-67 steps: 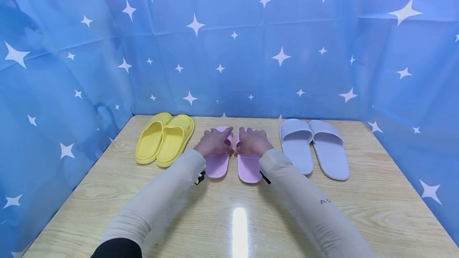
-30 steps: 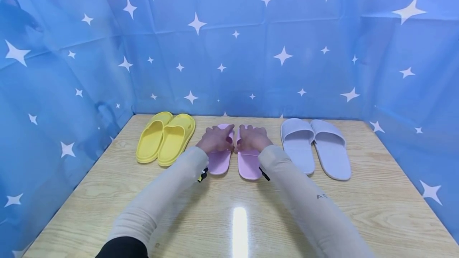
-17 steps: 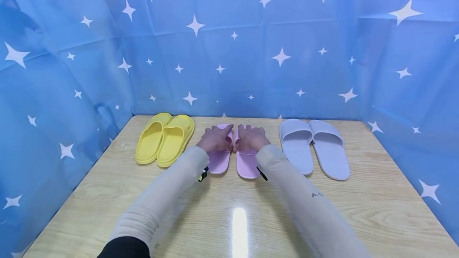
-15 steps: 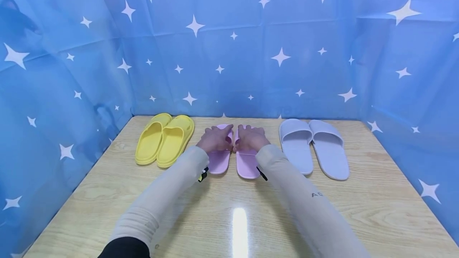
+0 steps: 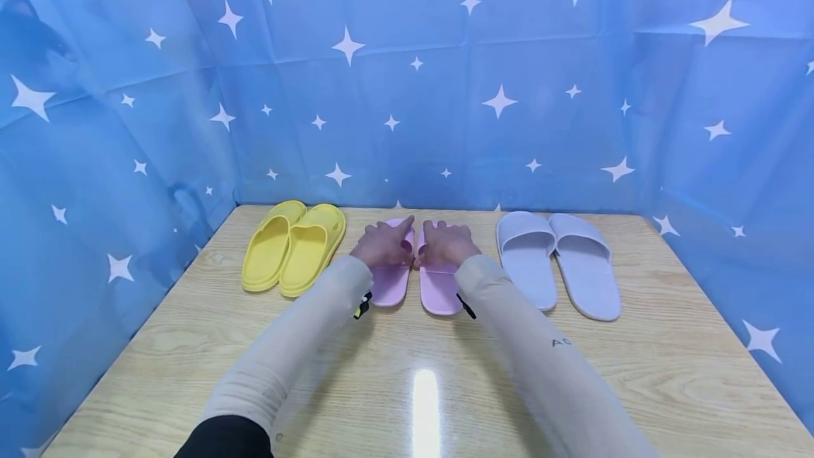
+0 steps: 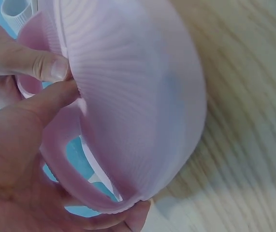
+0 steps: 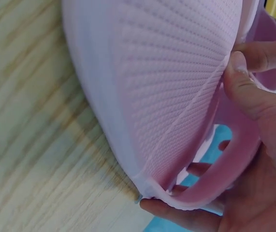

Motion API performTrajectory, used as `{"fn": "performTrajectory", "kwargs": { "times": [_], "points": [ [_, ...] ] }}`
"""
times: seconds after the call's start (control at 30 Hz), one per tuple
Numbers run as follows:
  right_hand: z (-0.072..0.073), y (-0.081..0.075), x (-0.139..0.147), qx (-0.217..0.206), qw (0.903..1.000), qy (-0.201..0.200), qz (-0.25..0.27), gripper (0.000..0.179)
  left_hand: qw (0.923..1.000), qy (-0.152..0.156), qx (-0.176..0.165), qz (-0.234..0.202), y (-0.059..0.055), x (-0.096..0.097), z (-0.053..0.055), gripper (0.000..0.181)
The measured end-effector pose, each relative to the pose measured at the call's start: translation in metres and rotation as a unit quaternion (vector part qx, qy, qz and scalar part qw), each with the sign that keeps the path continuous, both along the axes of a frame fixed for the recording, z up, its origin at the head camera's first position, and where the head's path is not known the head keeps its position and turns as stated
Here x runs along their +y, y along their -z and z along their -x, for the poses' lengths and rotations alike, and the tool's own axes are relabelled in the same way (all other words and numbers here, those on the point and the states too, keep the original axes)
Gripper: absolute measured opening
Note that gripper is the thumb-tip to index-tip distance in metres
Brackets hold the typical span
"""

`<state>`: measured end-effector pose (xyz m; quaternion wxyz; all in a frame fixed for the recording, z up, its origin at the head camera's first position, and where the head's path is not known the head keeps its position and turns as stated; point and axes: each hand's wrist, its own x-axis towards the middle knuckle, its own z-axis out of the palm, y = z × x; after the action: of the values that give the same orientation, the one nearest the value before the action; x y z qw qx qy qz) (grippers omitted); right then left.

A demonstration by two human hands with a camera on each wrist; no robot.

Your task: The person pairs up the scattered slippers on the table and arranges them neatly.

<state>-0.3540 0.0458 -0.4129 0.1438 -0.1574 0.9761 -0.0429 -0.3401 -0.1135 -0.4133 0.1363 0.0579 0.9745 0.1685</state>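
A pair of pink slide slippers lies side by side at the middle of the table, toes toward the back. My left hand [image 5: 381, 244] spans the strap of the left pink slipper [image 5: 389, 287] and grips it by its two sides. In the left wrist view, the thumb is at the slipper's [image 6: 133, 92] inner edge and fingers are at its outer edge. My right hand [image 5: 446, 244] holds the right pink slipper [image 5: 440, 294] likewise; its thumb [image 7: 241, 82] presses the inner edge in the right wrist view. The two thumbs are close together between the slippers. Both straps are largely hidden in the head view.
Yellow slippers [image 5: 304, 260] stand to the left, the pair touching each other. To the right lie two pale grey-lavender slippers [image 5: 526, 271], slightly splayed. A blue curtain with white stars [image 5: 432, 126] borders the wooden table [image 5: 356, 387] at the back and sides.
Both pink slippers have slid slightly away toward the back curtain, and the left one a little to the right, with the hands on them. The yellow and grey-lavender pairs have stayed put.
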Motion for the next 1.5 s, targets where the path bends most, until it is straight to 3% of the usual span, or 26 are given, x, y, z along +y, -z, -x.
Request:
{"fn": "performTrajectory", "kwargs": {
  "times": [0.23, 0.47, 0.77, 1.5],
  "points": [
    [0.001, 0.000, -0.001, 0.002, 1.0000, -0.007, 0.005, 0.091, 0.9999, -0.006, -0.004, -0.013, 0.000, -0.002, 0.003, 0.107],
    [0.002, 0.003, 0.001, 0.002, 1.0000, -0.003, 0.005, 0.091, 0.9998, 0.012, 0.016, 0.000, 0.005, -0.002, 0.006, 0.100],
    [0.005, 0.001, 0.000, 0.001, 1.0000, -0.001, 0.006, 0.088, 0.9996, 0.009, 0.025, -0.005, 0.003, -0.002, 0.009, 0.097],
    [0.014, 0.000, 0.001, -0.014, 0.9998, -0.014, 0.007, 0.088, 0.9999, -0.009, 0.007, -0.009, 0.000, -0.002, 0.009, 0.097]
  ]
}}
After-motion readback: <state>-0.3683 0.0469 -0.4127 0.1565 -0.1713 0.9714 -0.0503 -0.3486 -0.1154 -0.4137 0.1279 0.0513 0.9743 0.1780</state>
